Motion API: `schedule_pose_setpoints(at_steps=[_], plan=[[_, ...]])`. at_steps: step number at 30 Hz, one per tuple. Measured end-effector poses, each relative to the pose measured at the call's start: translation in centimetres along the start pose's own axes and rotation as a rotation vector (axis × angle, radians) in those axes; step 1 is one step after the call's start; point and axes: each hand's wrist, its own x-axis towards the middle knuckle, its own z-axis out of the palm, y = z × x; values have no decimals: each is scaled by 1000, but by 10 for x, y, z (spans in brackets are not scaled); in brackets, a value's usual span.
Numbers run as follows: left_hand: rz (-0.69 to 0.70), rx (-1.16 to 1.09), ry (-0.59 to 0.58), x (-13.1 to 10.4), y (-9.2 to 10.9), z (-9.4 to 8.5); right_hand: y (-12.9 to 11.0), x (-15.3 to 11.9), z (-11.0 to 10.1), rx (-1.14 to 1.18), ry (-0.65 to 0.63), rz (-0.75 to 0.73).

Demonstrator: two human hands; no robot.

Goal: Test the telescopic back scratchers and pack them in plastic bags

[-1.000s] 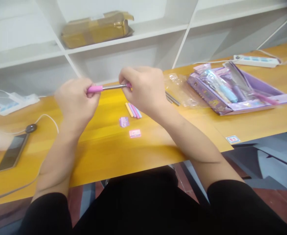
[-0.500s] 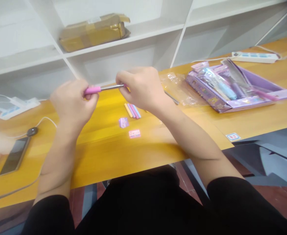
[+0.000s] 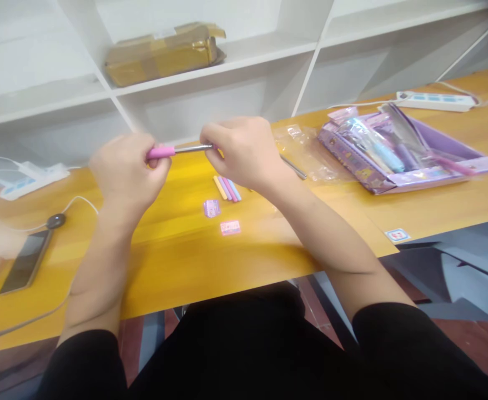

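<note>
Held level between both hands above the table is a slim pen-like rod (image 3: 191, 148) with a pink end and a silver metal shaft. My left hand (image 3: 122, 172) is closed round its pink end. The fingers of my right hand (image 3: 244, 151) pinch the far end of the metal shaft; the tip is mostly hidden in them. Below the rod lie several pastel sticks (image 3: 227, 189) in yellow, lilac, pink and blue, side by side. Nearer me are a small purple card (image 3: 211, 208) and a small pink card (image 3: 230, 228).
Clear plastic wrapping (image 3: 306, 150) and a thin metal rod (image 3: 294, 166) lie right of my right hand. Further right stands a purple display box (image 3: 352, 161) of wrapped pens. A phone (image 3: 25, 264) and power strip (image 3: 33, 182) are at left. A cardboard box (image 3: 160, 55) sits on the shelf.
The whole view has shifted slightly. Both hands keep the same hold on the pen-like rod, and the things on the table stay as they were.
</note>
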Motion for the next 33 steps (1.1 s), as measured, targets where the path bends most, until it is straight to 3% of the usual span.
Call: schedule_pose_setpoints(at_steps=[7, 25, 33], plan=[[-1, -7, 3, 0, -2, 1, -3, 1, -3, 12, -55, 25], [59, 29, -36, -3, -1, -5, -2, 0, -5, -11, -31, 27], [-64, 90, -66, 0, -3, 1, -6, 0, -4, -28, -41, 11]])
